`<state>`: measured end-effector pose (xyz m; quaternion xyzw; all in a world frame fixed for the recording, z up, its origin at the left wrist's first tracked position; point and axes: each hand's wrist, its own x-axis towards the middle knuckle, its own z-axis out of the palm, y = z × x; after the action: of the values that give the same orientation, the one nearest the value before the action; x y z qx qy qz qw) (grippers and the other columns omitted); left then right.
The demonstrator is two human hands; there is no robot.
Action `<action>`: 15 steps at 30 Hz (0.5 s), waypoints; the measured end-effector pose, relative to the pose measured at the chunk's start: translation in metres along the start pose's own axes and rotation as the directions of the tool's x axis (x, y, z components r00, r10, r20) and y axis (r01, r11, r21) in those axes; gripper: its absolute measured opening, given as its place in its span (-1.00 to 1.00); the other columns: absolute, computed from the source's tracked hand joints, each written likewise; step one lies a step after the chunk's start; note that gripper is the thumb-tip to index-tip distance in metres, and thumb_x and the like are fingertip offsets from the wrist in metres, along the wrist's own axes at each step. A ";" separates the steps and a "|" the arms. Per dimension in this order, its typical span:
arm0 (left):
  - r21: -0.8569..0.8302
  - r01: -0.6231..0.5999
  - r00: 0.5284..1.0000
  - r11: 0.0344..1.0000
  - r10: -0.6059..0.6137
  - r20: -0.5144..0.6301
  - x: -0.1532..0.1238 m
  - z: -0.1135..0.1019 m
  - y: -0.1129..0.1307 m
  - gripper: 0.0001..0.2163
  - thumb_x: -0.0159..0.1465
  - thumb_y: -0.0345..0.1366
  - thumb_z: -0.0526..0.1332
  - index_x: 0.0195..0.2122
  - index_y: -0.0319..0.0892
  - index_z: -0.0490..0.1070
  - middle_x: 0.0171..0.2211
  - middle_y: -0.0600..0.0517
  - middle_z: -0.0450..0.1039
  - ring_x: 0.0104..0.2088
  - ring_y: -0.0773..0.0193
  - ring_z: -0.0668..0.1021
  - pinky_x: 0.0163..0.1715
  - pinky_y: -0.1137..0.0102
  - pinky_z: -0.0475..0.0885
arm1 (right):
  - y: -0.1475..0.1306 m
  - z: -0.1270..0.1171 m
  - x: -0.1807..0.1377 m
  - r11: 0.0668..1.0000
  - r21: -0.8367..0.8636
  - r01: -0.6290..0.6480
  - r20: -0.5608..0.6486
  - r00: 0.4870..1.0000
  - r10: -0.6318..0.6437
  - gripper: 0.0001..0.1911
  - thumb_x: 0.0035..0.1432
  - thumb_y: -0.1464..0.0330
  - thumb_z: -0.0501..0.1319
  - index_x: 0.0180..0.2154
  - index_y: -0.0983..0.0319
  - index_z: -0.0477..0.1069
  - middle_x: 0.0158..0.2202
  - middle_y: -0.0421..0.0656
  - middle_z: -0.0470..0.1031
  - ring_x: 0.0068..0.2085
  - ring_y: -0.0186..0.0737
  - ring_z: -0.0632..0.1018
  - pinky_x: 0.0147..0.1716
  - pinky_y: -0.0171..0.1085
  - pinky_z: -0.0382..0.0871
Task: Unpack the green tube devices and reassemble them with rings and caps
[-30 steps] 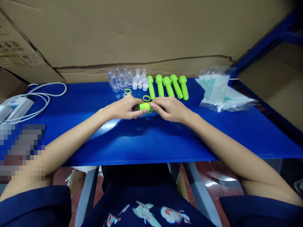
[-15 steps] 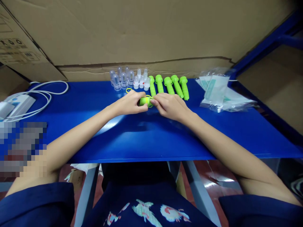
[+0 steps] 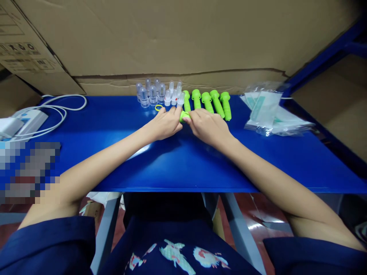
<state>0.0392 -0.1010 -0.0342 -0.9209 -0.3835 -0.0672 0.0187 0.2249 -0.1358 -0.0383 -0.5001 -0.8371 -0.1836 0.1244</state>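
Observation:
My left hand (image 3: 166, 123) is closed around a lime-green ribbed tube (image 3: 185, 115), which is mostly hidden by the fingers. On its right end, my right hand (image 3: 208, 125) pinches with thumb and fingertips. Just behind my left hand lies a thin yellow ring (image 3: 158, 108). Several lime-green torch-shaped pieces (image 3: 218, 103) with wide round heads lie in a row beyond my right hand. To their left stand small clear-topped pieces with white bases (image 3: 174, 100) and larger clear plastic domes (image 3: 153, 96).
The blue table (image 3: 183, 164) backs onto a cardboard wall (image 3: 183, 38). Clear plastic packets (image 3: 265, 110) are piled at the right. A white cable (image 3: 64, 112) and a white power strip (image 3: 33, 122) lie at the left, near a blurred-out object (image 3: 43, 168).
My hands have come closer together, and my left hand now covers the tube's ribbed part, which showed before. The view has shifted slightly.

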 end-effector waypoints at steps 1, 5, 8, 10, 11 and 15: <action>0.001 0.000 1.000 1.000 0.000 0.006 0.000 0.001 0.000 -0.62 0.40 -0.39 -0.08 0.16 -0.45 0.27 0.08 -0.42 0.46 0.11 -0.24 0.55 0.21 -0.08 0.36 | 0.000 0.001 0.000 1.000 -0.001 0.003 0.006 1.000 -0.003 -0.52 0.55 0.31 -0.08 -0.13 0.40 0.57 -0.22 0.19 0.62 -0.16 0.07 0.60 -0.39 -0.16 0.23; 0.009 0.005 1.000 1.000 -0.005 -0.014 -0.001 0.003 -0.001 -0.63 0.40 -0.41 -0.05 0.17 -0.44 0.27 0.08 -0.42 0.46 0.13 -0.21 0.54 0.22 -0.06 0.36 | 0.000 0.005 -0.001 1.000 0.026 0.013 -0.004 1.000 -0.013 -0.55 0.55 0.31 -0.07 -0.11 0.39 0.55 -0.21 0.18 0.62 -0.15 0.07 0.59 -0.35 -0.16 0.30; -0.004 0.011 1.000 1.000 -0.011 -0.029 -0.001 0.004 -0.003 -0.65 0.40 -0.40 -0.04 0.15 -0.42 0.28 0.07 -0.41 0.47 0.11 -0.20 0.56 0.19 -0.05 0.39 | 0.000 0.007 0.000 0.999 0.040 0.000 -0.010 1.000 0.001 -0.56 0.55 0.30 -0.07 -0.09 0.37 0.54 -0.19 0.18 0.63 -0.13 0.07 0.59 -0.34 -0.17 0.32; -0.035 0.025 0.999 0.999 -0.026 -0.046 -0.001 0.005 -0.003 -0.65 0.41 -0.39 -0.03 0.17 -0.40 0.27 0.07 -0.41 0.48 0.11 -0.19 0.55 0.19 -0.05 0.39 | -0.001 0.008 0.000 0.999 0.050 -0.011 -0.011 1.000 0.011 -0.55 0.55 0.29 -0.08 -0.09 0.37 0.53 -0.18 0.19 0.63 -0.12 0.08 0.60 -0.34 -0.16 0.32; -0.059 0.032 0.998 0.998 -0.035 -0.052 0.000 0.006 -0.003 -0.64 0.42 -0.39 -0.04 0.19 -0.40 0.25 0.07 -0.40 0.48 0.13 -0.19 0.55 0.19 -0.06 0.40 | -0.002 0.008 0.000 0.998 0.059 -0.020 -0.012 1.000 0.020 -0.55 0.55 0.29 -0.08 -0.10 0.38 0.53 -0.17 0.20 0.62 -0.12 0.09 0.60 -0.33 -0.16 0.33; -0.157 0.058 0.996 0.986 -0.069 -0.061 0.005 0.010 -0.004 -0.62 0.45 -0.37 -0.07 0.24 -0.40 0.20 0.13 -0.40 0.45 0.19 -0.22 0.51 0.22 -0.10 0.38 | -0.003 0.012 0.001 0.991 0.107 -0.076 -0.055 0.995 0.082 -0.53 0.57 0.22 -0.06 -0.14 0.37 0.51 -0.19 0.21 0.61 -0.11 0.11 0.61 -0.31 -0.17 0.33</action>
<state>0.0411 -0.0942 -0.0435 -0.9041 -0.4055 -0.1278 -0.0424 0.2213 -0.1308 -0.0494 -0.5199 -0.8210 -0.1492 0.1825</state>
